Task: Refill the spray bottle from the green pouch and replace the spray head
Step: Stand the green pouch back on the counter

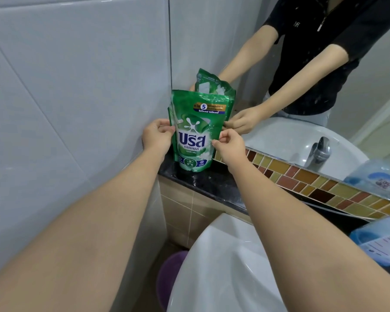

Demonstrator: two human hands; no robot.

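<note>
The person stands at a sink (223, 278), both arms stretched toward a dark ledge (203, 179) in the corner where tiled wall meets mirror (302, 64). The step in hand looks like fetching the refill: the pouch (195, 131) stands upright on the ledge between the hands, its base apparently still on the stone, though whether it is resting or just lifted is hard to tell.

The left hand (157, 137) pinches the pouch's left edge at mid-height, and the right hand (229, 145) pinches its right edge, so both are clamped on the pouch with its printed front between them. The next move probably calls for lifting it clear and carrying it over the sink, below the hands, to open it. No spray bottle can be made out (a bluish container (378, 242) sits off to the right of the right hand, its type unclear).

The pouch is glossy green with white lettering, plump low down, and its top looks flat and sealed.
</note>
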